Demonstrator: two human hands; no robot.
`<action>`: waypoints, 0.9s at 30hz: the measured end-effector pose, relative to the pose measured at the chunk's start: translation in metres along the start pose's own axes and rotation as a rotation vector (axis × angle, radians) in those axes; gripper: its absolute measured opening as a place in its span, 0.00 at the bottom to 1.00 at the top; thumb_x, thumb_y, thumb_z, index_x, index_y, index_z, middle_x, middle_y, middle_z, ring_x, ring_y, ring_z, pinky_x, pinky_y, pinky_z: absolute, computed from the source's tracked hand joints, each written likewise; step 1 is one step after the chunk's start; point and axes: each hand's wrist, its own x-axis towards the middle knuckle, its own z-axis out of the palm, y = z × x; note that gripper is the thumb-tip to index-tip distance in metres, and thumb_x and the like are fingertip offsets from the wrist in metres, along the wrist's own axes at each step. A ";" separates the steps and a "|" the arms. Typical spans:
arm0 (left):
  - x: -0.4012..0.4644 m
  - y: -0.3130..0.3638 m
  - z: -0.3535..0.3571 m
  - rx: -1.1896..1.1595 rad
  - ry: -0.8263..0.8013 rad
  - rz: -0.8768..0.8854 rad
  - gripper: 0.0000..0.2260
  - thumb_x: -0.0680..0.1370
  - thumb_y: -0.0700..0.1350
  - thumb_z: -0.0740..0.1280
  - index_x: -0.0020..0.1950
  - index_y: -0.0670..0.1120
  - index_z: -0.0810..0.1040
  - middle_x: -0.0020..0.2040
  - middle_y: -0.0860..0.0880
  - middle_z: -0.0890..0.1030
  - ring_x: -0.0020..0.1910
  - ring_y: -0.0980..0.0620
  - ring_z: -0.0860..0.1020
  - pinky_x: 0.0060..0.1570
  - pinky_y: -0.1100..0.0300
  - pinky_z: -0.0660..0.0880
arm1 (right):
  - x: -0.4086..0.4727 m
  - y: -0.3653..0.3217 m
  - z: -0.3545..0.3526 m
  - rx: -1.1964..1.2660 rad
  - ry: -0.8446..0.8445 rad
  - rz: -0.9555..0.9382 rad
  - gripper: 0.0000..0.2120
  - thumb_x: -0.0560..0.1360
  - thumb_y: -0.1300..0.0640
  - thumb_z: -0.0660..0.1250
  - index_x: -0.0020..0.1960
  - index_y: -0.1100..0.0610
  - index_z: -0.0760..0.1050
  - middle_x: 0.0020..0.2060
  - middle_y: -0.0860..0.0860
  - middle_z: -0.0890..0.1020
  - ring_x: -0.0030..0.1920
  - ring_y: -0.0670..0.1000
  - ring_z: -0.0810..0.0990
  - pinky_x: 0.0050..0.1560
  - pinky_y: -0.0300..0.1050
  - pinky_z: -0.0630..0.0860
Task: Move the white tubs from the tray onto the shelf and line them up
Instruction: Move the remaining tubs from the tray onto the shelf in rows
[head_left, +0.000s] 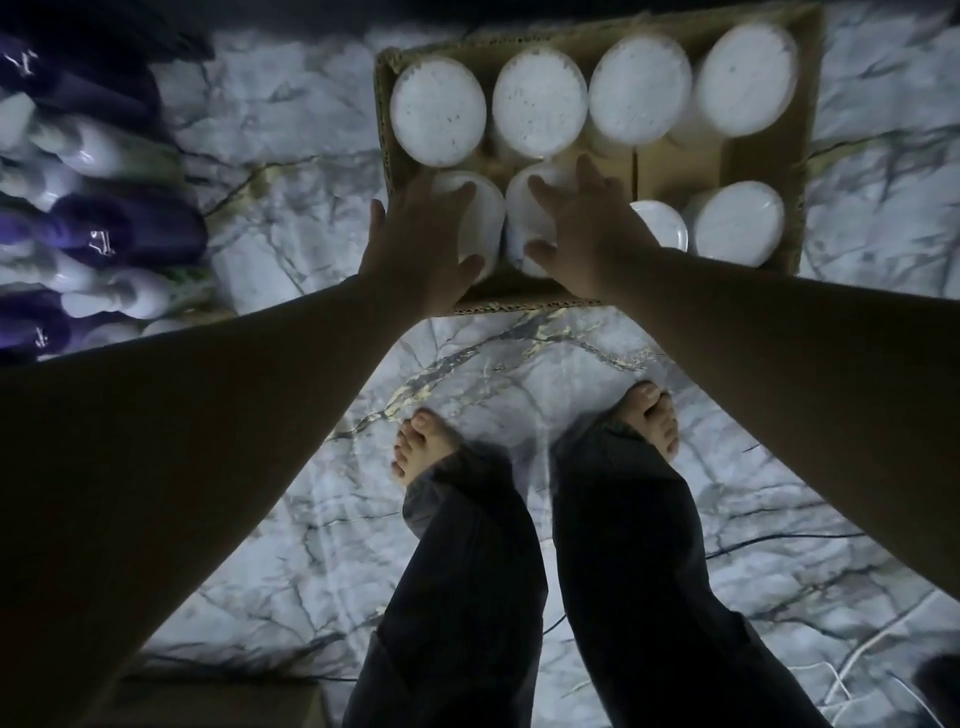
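You stand over the cardboard tray (769, 156) on the floor. Your left hand (421, 244) curls over the tub (485, 218) at its near-left corner and your right hand (587, 234) over the tub beside it (519, 223), apparently to lift two per trip. Six more tubs sit in the tray; no shelf shows.

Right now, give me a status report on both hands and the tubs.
Left hand and right hand each grip a round white plastic tub in the cardboard tray. Six more tubs still in it. Nothing in the way.
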 end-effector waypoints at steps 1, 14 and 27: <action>0.001 0.001 0.000 -0.011 0.012 -0.009 0.35 0.76 0.61 0.67 0.79 0.52 0.59 0.78 0.42 0.60 0.78 0.39 0.59 0.74 0.36 0.59 | 0.002 0.000 -0.001 -0.021 0.003 -0.004 0.35 0.82 0.41 0.60 0.83 0.49 0.51 0.81 0.63 0.48 0.77 0.70 0.55 0.74 0.63 0.63; -0.053 0.028 -0.061 -0.291 0.124 -0.082 0.36 0.69 0.63 0.74 0.74 0.51 0.70 0.69 0.40 0.66 0.69 0.38 0.66 0.69 0.51 0.69 | -0.066 -0.009 -0.037 0.217 0.292 0.098 0.36 0.68 0.33 0.70 0.71 0.49 0.76 0.65 0.62 0.72 0.63 0.63 0.71 0.67 0.54 0.71; -0.184 0.099 -0.245 -0.471 0.304 -0.035 0.35 0.70 0.57 0.76 0.74 0.50 0.70 0.60 0.52 0.63 0.64 0.48 0.70 0.55 0.72 0.62 | -0.225 -0.046 -0.203 0.534 0.546 0.060 0.31 0.65 0.43 0.80 0.66 0.50 0.79 0.61 0.50 0.67 0.57 0.37 0.65 0.62 0.40 0.74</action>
